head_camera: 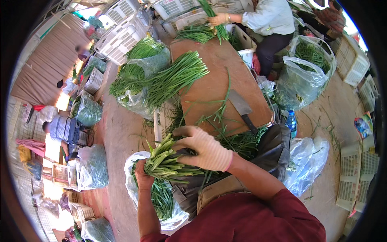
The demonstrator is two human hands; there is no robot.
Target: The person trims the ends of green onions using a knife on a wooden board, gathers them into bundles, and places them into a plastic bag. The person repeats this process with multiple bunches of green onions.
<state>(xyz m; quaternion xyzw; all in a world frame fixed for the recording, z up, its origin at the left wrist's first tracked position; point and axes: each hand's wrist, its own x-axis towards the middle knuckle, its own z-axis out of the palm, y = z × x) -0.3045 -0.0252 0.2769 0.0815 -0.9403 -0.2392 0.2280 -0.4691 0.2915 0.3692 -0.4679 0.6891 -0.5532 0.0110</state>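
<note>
My bare left hand point(143, 175) grips a bunch of green garlic chives point(164, 160) over my lap, its pale stem ends toward my right hand. My right hand point(202, 148), in a ribbed knit work glove, is curved at those stem ends with fingers apart. Whether its fingertips touch a stem is hard to tell. Under my left forearm, a clear plastic bag point(163, 199) holds more chives. Before me is a brown board point(208, 60) bearing loose leaves and a cleaver point(240, 103), its black handle toward me.
Bagged chives point(145, 54) and a large loose bundle point(178, 75) are left of the board. Across it, a co-worker's gloved hand point(219, 19) holds chives. A filled plastic bag point(302, 75), a water bottle point(291, 124) and crates point(349, 175) stand to the right.
</note>
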